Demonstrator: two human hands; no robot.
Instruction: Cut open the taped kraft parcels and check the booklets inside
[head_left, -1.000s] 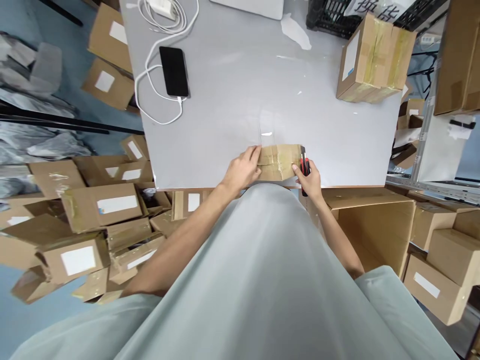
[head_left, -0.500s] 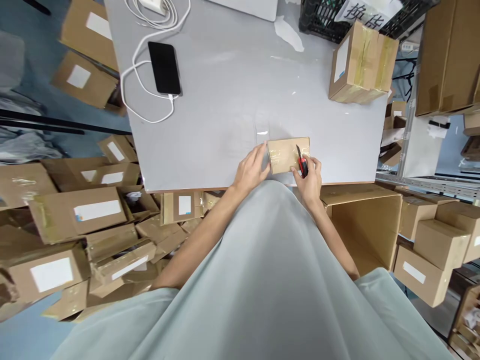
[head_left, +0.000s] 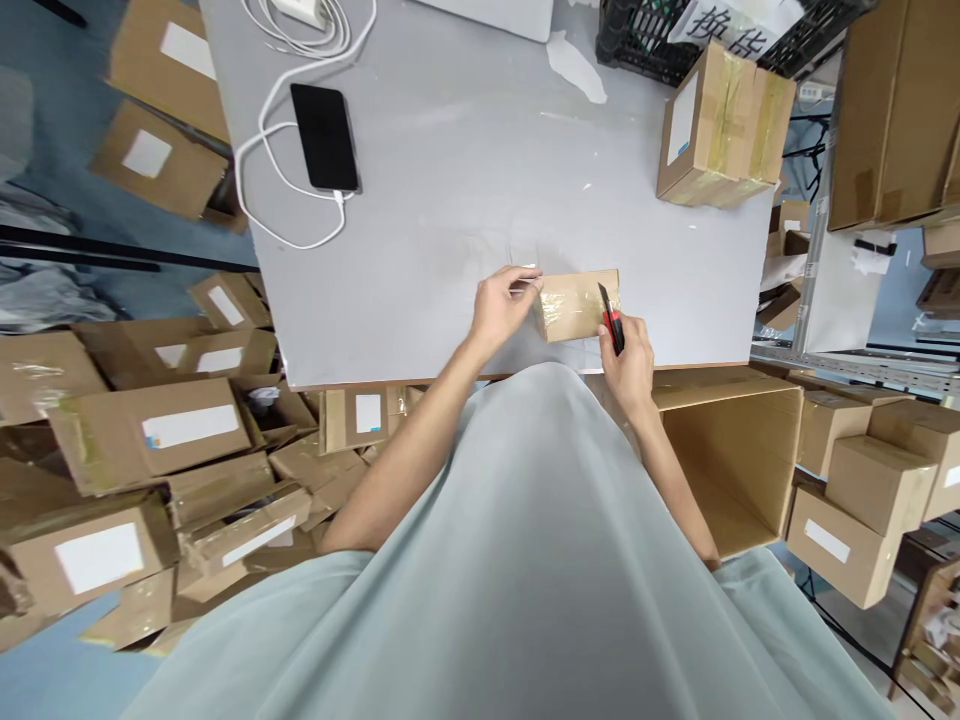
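Note:
A small cardboard box, with shiny clear tape across it, lies near the table's front edge. My right hand is closed around a red and black utility knife at the box's right side, its dark blade pointing up and away over the cardboard. At the box's far left corner is my left hand, thumb and fingers drawn together in a pinch. What lies between those fingertips is too small to make out. A faint clear strip shows on the table just beyond them.
On the grey table lie a black phone on a white cable and a taped carton. A black crate stands behind. An open large box sits below right; heaped cartons fill the left floor.
My left hand has shifted from the box's left side up to its far corner, fingers now pinched. My right hand with the knife has moved slightly right and toward me.

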